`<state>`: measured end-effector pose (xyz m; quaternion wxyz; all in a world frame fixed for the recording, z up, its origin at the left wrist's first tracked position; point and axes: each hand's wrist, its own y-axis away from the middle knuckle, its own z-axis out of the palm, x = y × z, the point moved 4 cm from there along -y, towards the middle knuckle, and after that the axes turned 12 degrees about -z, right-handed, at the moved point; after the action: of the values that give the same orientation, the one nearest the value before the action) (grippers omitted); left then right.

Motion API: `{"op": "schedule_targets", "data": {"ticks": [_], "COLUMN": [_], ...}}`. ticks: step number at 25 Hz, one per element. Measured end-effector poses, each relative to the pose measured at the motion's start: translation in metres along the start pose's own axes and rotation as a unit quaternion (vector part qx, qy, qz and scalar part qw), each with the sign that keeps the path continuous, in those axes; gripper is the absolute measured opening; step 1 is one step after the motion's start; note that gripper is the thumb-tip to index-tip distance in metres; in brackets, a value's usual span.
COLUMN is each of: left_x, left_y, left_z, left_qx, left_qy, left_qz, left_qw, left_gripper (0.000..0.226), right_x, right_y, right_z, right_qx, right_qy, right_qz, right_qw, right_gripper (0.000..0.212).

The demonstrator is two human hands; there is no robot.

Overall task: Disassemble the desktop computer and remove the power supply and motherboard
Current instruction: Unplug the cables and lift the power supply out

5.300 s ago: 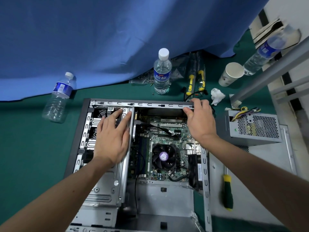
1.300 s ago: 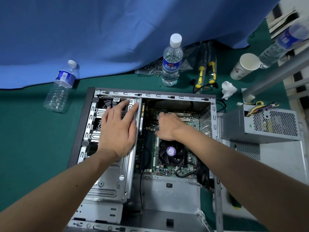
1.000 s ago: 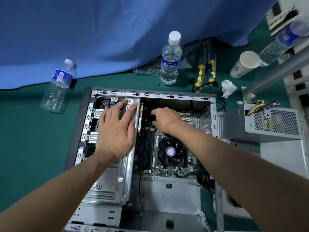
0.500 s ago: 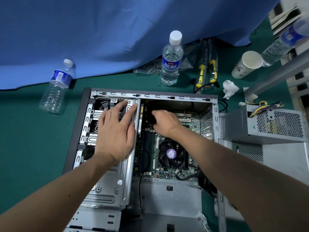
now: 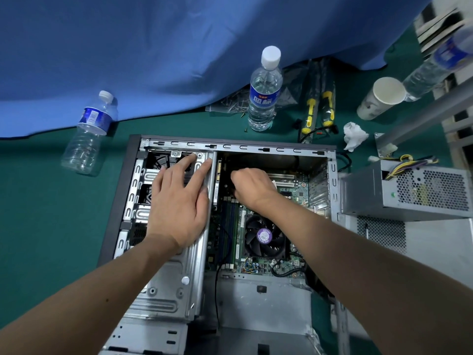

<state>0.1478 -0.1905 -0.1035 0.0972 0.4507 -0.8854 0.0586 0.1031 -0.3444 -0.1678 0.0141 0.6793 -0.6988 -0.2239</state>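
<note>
The open computer case [image 5: 238,147] lies flat on the green table. Its green motherboard [image 5: 294,190] with a black CPU fan [image 5: 263,238] sits inside. My left hand [image 5: 179,201] rests flat, fingers straight, on the metal drive cage [image 5: 163,298] at the left of the case. My right hand [image 5: 252,187] reaches into the case above the fan, fingers curled down near the board's upper left; what they hold is hidden. The grey power supply [image 5: 409,190] stands outside the case on the right, its coloured wires on top.
An upright water bottle [image 5: 265,90] stands behind the case; another bottle [image 5: 88,134] lies at the left. Yellow-handled tools [image 5: 318,108], a paper cup [image 5: 381,97], crumpled tissue [image 5: 354,135] and a third bottle [image 5: 440,62] lie at the back right. A blue cloth [image 5: 153,52] hangs behind.
My right hand left the case's top rim and went down into the case, shifting over the last second from above the fan toward the board's upper left. My left hand stayed on the drive cage.
</note>
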Motion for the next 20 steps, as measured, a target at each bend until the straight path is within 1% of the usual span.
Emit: {"op": "schedule_targets", "data": {"ticks": [3,9,11,13,15,18,20], "left_x": [0.0,-0.001,-0.001,-0.002,-0.001,-0.001,-0.001], "left_y": [0.0,-0.001,-0.001,-0.001,-0.001,-0.001,-0.001], "left_z": [0.001,0.002,0.002,0.002,0.002,0.001,0.001], "left_qx": [0.0,-0.004,-0.004,-0.005,-0.007,-0.008,-0.008], "left_qy": [0.001,-0.008,-0.008,-0.006,-0.005,-0.005,-0.006], "left_qz": [-0.001,-0.001,-0.001,-0.003,-0.003,-0.005,-0.005], "left_qw": [1.0,1.0,1.0,1.0,1.0,1.0,1.0], "left_gripper": [0.052,0.052,0.052,0.052,0.053,0.053,0.053], "right_x": [-0.003,0.009,0.004,-0.007,-0.009,0.005,0.004], "right_y": [0.0,-0.007,-0.005,-0.003,-0.004,-0.005,-0.001], "right_z": [0.003,-0.009,-0.011,-0.008,-0.006,-0.009,-0.01], "right_qx": [-0.011,-0.055,-0.055,-0.056,-0.061,-0.045,-0.03], "right_qy": [0.03,-0.045,-0.017,0.048,0.064,-0.029,-0.048], "right_qz": [-0.014,0.005,0.003,-0.017,-0.021,0.032,0.036], "right_qw": [0.999,0.997,0.998,0.997,0.996,0.998,0.998], "right_gripper": [0.018,0.012,0.01,0.017,0.021,0.015,0.012]}}
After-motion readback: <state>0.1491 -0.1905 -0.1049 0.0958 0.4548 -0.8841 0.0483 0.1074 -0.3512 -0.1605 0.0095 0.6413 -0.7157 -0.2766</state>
